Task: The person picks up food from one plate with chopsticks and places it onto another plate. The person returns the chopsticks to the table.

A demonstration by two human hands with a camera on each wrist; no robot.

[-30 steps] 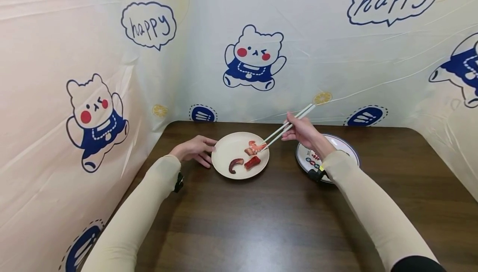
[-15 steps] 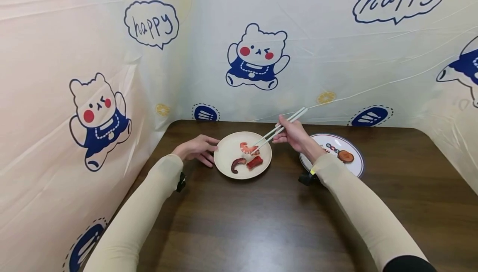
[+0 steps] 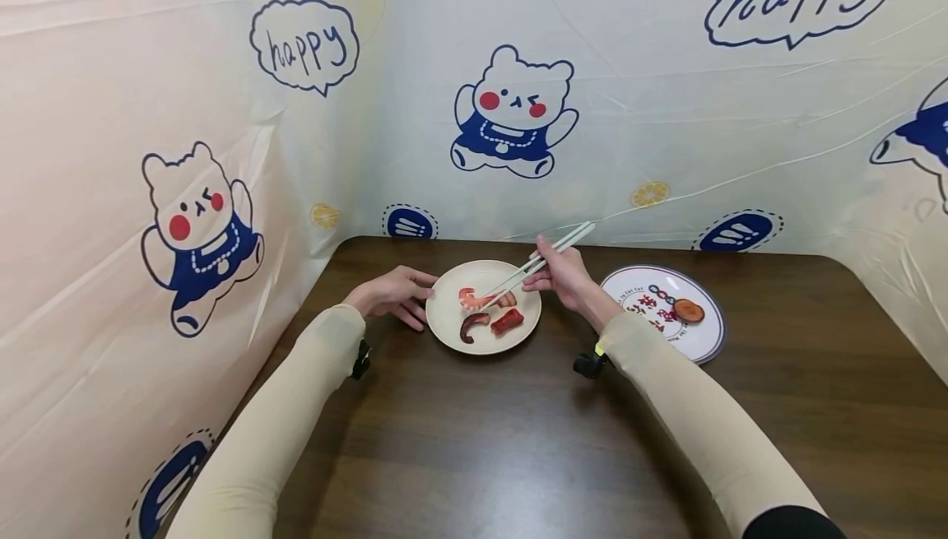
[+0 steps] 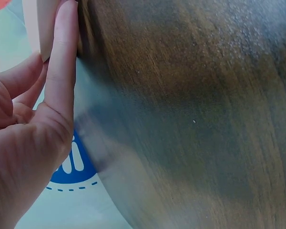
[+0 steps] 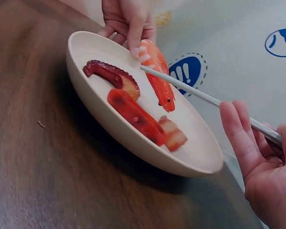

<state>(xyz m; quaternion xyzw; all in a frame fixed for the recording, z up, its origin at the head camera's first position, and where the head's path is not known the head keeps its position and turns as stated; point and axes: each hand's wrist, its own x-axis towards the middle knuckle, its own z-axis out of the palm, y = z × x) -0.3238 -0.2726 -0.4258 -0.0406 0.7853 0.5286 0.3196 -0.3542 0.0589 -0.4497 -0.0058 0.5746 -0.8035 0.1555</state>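
My left hand (image 3: 392, 294) pinches the left rim of a cream plate (image 3: 444, 325); in the left wrist view the thumb and a finger (image 4: 62, 62) meet at its edge. My right hand (image 3: 566, 280) holds a pair of pale chopsticks (image 3: 569, 239) over the plate. At their tips is a shrimp (image 5: 152, 59), which looks raised above the plate in the right wrist view. Also on the plate are a dark red octopus tentacle (image 5: 107, 72), a red, oblong food piece (image 5: 133, 114) and a small streaky piece like bacon (image 5: 173, 134).
To the right stands a white plate (image 3: 699, 341) with a blue rim and printed characters. A brown round piece (image 3: 689, 311) lies on it. The dark wooden table (image 3: 511, 440) is backed by a patterned cloth (image 3: 629, 95).
My right hand has moved left with the chopsticks, and the shrimp has shifted left, away from the bacon-like piece. The right plate is less covered by the arm. My left hand stays at the rim.
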